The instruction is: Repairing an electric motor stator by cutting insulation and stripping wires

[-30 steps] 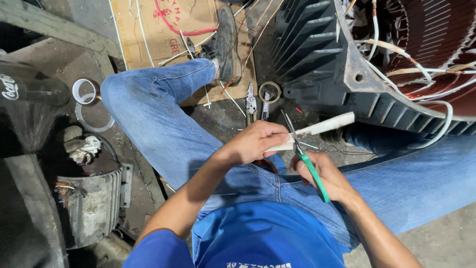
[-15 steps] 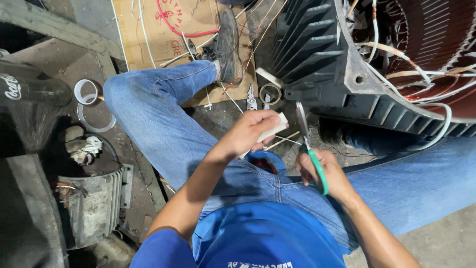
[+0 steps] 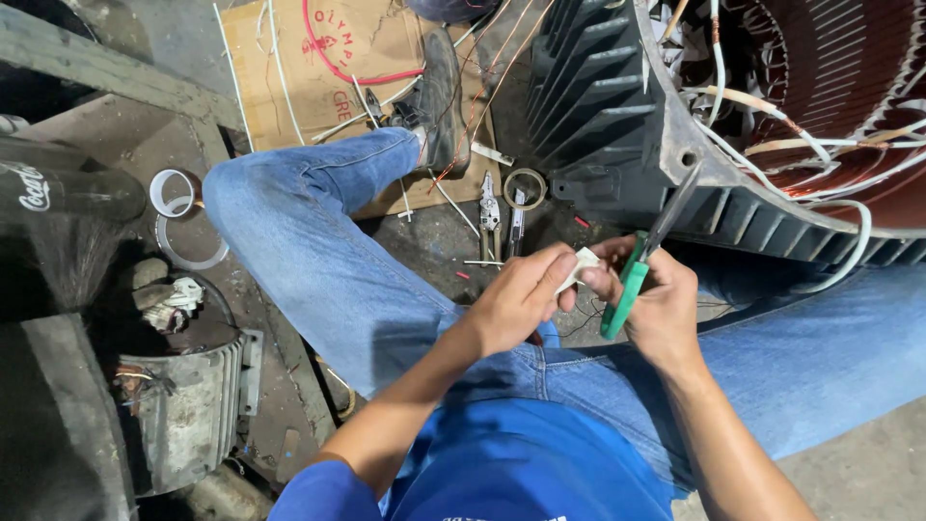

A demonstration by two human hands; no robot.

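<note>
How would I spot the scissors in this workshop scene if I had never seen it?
Find the big dark finned motor housing at the upper right, with copper windings inside. Just below its rim, above the person's jeans, the two hands meet over a small white piece. The scissors sit in the right hand: their bright green handles set them apart from the bare metal pliers lying on the floor.

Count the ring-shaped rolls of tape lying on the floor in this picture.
3: a white roll by the left knee, a thin white ring just below it, and a tan ring beside the pliers. Clutter may hide others.
</note>
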